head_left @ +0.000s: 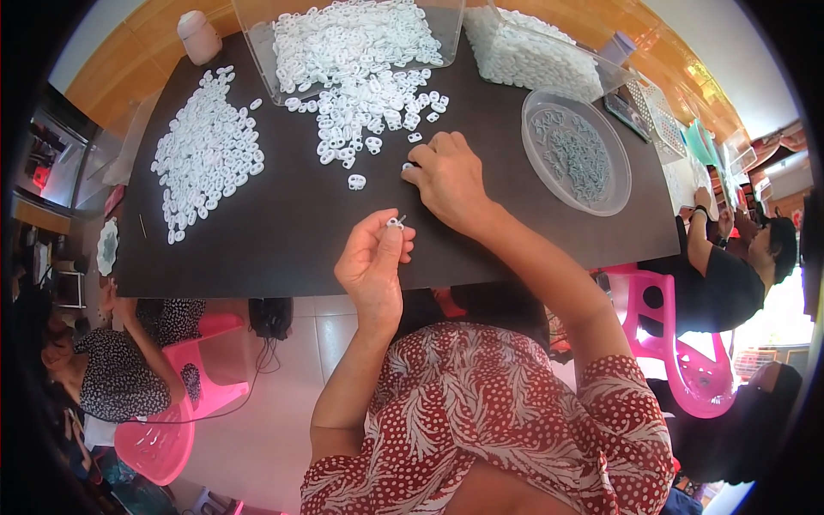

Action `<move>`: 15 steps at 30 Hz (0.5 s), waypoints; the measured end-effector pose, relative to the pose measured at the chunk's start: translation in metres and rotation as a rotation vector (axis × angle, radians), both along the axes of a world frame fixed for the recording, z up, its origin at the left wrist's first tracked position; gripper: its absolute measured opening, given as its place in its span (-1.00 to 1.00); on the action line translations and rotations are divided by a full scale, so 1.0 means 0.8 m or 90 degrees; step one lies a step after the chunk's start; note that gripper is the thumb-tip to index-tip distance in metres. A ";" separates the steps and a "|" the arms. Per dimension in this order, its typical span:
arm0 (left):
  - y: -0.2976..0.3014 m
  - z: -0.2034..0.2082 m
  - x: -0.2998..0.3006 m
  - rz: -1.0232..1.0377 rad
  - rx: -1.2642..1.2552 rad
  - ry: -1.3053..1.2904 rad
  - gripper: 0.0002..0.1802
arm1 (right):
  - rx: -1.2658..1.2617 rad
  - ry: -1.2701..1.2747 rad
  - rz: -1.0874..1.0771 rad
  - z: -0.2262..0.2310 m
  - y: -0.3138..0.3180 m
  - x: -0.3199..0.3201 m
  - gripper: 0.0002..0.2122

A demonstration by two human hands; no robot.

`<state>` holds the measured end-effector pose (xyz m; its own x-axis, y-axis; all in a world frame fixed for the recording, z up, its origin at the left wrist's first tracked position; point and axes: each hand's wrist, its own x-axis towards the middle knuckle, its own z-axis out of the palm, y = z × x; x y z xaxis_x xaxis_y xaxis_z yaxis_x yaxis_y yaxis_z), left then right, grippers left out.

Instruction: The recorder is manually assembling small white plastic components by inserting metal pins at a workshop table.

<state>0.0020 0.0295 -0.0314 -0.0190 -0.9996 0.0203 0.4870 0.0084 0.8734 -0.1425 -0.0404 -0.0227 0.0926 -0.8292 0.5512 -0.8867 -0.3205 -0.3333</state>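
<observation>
Near the table's front edge, my left hand [375, 262] pinches a small white plastic piece with holes [395, 223] between thumb and fingers; a thin dark bit sticks out beside it. Farther off and to the right, my right hand [453, 182] reaches over the tabletop with its fingertips closed on another small white piece [408, 166], mostly hidden by the fingers. Close by lies a single loose two-holed white piece [356, 182]. Beyond it, a heap of the same pieces [343, 129] spills from a clear tub [451, 43].
A second heap of white pieces [206, 154] covers the table's left. At right are a round clear dish [620, 163] of small grey metal bits, a full clear box [532, 56] and a phone [627, 114]. People sit on pink chairs [154, 442] at both sides.
</observation>
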 end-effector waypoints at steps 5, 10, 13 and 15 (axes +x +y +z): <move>-0.003 -0.001 -0.004 0.034 -0.015 -0.016 -0.81 | 0.013 -0.023 0.038 0.002 -0.001 0.005 -0.92; -0.004 0.001 -0.004 0.029 -0.010 -0.006 -0.81 | 0.309 -0.521 0.185 0.010 0.018 -0.013 -0.93; -0.003 0.005 -0.002 0.036 0.000 -0.015 -0.81 | 0.451 -0.641 0.162 0.033 0.035 -0.016 -0.91; -0.002 0.011 -0.001 0.012 0.028 -0.022 -0.80 | 0.454 -0.670 0.171 0.033 0.041 -0.019 -0.91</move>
<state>0.0012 0.0278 -0.0228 -0.0003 -0.9997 -0.0237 0.4561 -0.0213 0.8897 -0.1574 -0.0076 0.0040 0.0959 -0.9912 -0.0916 -0.0332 0.0888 -0.9955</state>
